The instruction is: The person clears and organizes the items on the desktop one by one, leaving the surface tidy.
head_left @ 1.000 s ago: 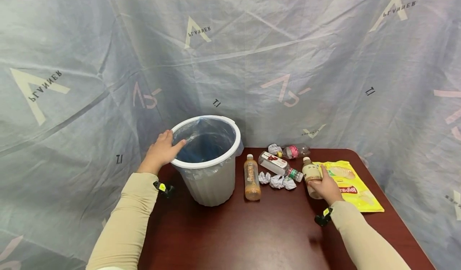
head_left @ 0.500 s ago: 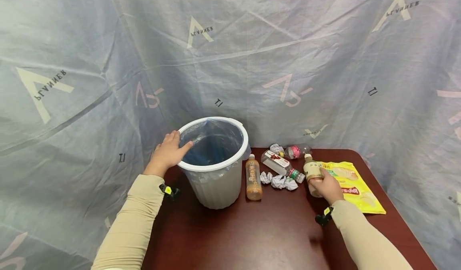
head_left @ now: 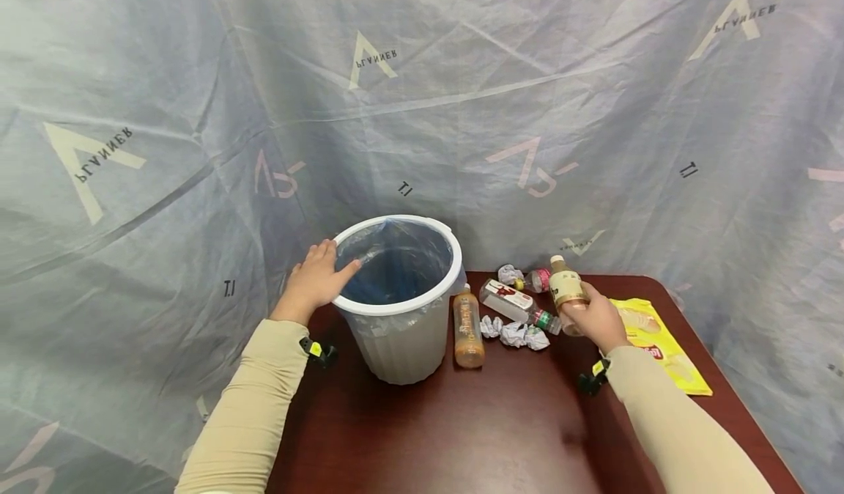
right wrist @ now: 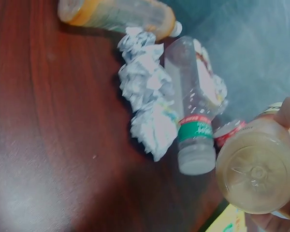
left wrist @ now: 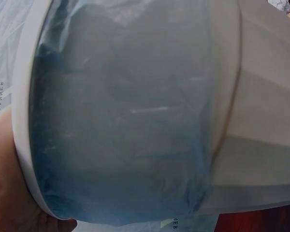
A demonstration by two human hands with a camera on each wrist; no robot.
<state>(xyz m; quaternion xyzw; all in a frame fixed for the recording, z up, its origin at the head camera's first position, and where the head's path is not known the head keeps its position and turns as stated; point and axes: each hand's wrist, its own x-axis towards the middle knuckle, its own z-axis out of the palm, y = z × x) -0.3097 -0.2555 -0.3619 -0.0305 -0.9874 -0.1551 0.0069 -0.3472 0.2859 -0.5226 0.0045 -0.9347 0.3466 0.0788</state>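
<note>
In the head view, my right hand grips a plastic bottle with a beige label and white cap. The bottle is tilted and raised from the table, and its round base faces the right wrist camera. My left hand rests on the left rim of a grey trash bin, fingers extended and thumb reaching over the opening. A clear bluish liner folds over the bin's outside in the left wrist view. Beside the bin lies an orange-tinted bottle.
Crumpled paper balls lie beside a clear bottle with a green band. Behind are another paper ball and a pink-labelled bottle, partly hidden. A yellow snack packet lies near the right table edge. Grey cloth hangs behind.
My right hand has lifted the beige-labelled bottle off the table and tilted it, drawing away from the yellow packet. My left hand stays at the bin rim; the head view has shifted slightly.
</note>
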